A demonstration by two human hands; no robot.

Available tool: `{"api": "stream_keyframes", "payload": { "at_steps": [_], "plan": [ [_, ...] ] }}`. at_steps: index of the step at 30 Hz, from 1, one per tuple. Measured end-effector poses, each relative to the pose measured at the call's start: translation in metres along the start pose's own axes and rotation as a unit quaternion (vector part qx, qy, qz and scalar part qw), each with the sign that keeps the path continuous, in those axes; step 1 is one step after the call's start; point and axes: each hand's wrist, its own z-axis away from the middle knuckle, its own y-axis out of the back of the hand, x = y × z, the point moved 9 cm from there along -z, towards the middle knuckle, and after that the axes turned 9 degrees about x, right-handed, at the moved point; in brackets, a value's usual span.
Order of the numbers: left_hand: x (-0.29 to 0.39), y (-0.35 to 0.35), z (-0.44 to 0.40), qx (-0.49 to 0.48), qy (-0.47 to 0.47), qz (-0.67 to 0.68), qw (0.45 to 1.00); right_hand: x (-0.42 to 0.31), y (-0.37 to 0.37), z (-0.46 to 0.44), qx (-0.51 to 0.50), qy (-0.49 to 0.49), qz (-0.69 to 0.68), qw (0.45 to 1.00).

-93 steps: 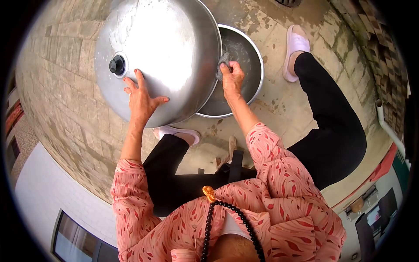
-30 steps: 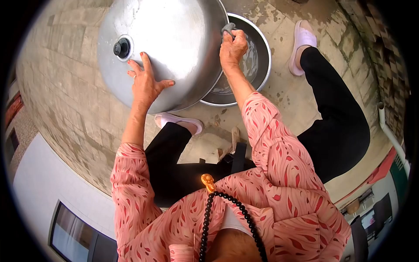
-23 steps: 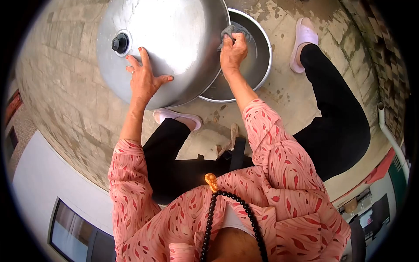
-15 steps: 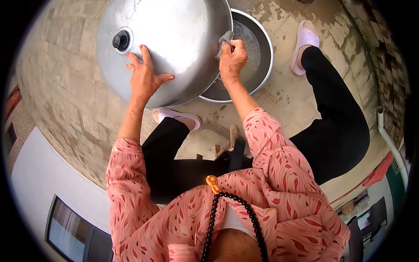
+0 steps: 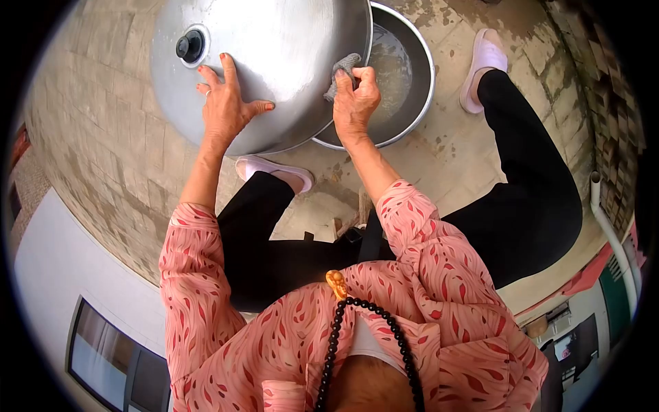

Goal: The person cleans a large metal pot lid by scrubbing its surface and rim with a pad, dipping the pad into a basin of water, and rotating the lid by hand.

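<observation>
A large domed metal pot lid [image 5: 288,62] with a black knob [image 5: 190,46] leans over the left part of a metal basin [image 5: 419,113]. Shallow cloudy water [image 5: 395,72] shows in the basin. My left hand [image 5: 226,110] lies on the lid below the knob, its fingers spread. Near the lid's right edge, my right hand [image 5: 355,103] pinches a grey scrubbing cloth [image 5: 341,75] and presses it to the metal. The lid's top edge is cut off by the frame.
Stone paving [image 5: 103,137] with wet patches surrounds the basin. My feet in pale slippers [image 5: 486,51] stand either side of it. A brick edge [image 5: 600,103] and a white pipe [image 5: 611,220] run along the right. A white wall [image 5: 75,254] with a window is at lower left.
My right hand has moved a little left with the cloth, from the lid's rim onto its outer face. My left hand stays spread on the lid.
</observation>
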Motion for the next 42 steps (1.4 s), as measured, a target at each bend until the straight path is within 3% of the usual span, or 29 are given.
{"api": "stream_keyframes", "payload": {
  "at_steps": [2, 3, 5, 6, 9, 10, 14, 15, 17, 19, 21, 23, 26, 27, 29, 33, 36, 39, 41, 42],
  "plan": [
    [0.000, 0.002, -0.002, -0.009, 0.009, -0.013, 1.000, 0.020, 0.003, -0.013, 0.024, -0.014, 0.020, 0.999],
    [-0.001, 0.001, 0.001, -0.004, 0.001, -0.009, 1.000, 0.033, 0.006, -0.025, 0.025, -0.068, 0.032, 0.997],
    [-0.001, 0.001, -0.003, 0.015, -0.014, 0.002, 1.000, 0.039, -0.002, -0.054, 0.039, -0.045, 0.080, 0.995],
    [-0.002, 0.001, -0.003, 0.006, -0.004, 0.001, 1.000, 0.034, -0.011, -0.068, 0.048, -0.051, 0.040, 0.997],
    [-0.001, 0.001, -0.002, -0.004, -0.006, -0.009, 1.000, -0.039, -0.040, -0.084, 0.033, 0.067, -0.011, 0.997],
    [-0.001, 0.001, -0.003, -0.007, -0.002, -0.008, 1.000, -0.055, -0.041, -0.082, 0.045, 0.150, 0.013, 0.988],
    [0.001, 0.004, -0.001, -0.012, 0.010, -0.002, 1.000, 0.019, -0.066, -0.136, 0.011, 0.036, 0.054, 0.998],
    [0.001, 0.004, -0.002, -0.014, 0.013, -0.001, 1.000, 0.002, -0.066, -0.139, 0.024, 0.083, 0.114, 0.990],
    [0.003, 0.005, -0.002, -0.023, 0.023, 0.007, 0.999, -0.028, -0.071, -0.132, 0.019, 0.122, 0.080, 0.989],
    [0.002, 0.006, 0.000, -0.024, 0.025, 0.020, 0.999, -0.088, -0.078, -0.098, -0.075, 0.240, 0.031, 0.967],
    [0.002, 0.005, 0.000, -0.024, 0.027, 0.027, 0.999, -0.131, -0.095, -0.053, -0.158, 0.397, 0.009, 0.904],
    [0.000, 0.004, -0.001, -0.038, 0.034, 0.032, 0.998, -0.142, -0.133, -0.039, -0.177, 0.522, 0.069, 0.831],
    [-0.002, 0.004, 0.002, -0.018, 0.031, 0.031, 0.999, -0.157, -0.173, -0.080, -0.105, 0.524, 0.074, 0.842],
    [-0.003, 0.004, 0.002, -0.012, 0.029, 0.040, 0.999, -0.157, -0.178, -0.084, -0.129, 0.492, 0.096, 0.855],
    [-0.002, 0.004, 0.000, -0.011, 0.022, 0.044, 0.999, -0.152, -0.162, -0.053, -0.162, 0.524, 0.073, 0.833],
    [0.002, 0.007, 0.000, -0.033, 0.017, 0.044, 0.998, -0.136, -0.112, 0.019, -0.333, 0.565, 0.099, 0.748],
    [0.001, 0.011, 0.000, -0.035, 0.011, 0.046, 0.998, -0.147, -0.144, -0.010, -0.351, 0.605, 0.102, 0.708],
    [0.004, 0.014, -0.004, -0.047, 0.013, 0.054, 0.997, -0.160, -0.220, -0.050, -0.272, 0.572, 0.109, 0.766],
    [0.004, 0.013, -0.004, -0.059, 0.012, 0.049, 0.997, -0.166, -0.235, -0.029, -0.258, 0.537, 0.069, 0.800],
    [0.002, 0.013, -0.004, -0.054, 0.013, 0.053, 0.997, -0.167, -0.230, -0.004, -0.285, 0.557, 0.056, 0.778]
  ]
}}
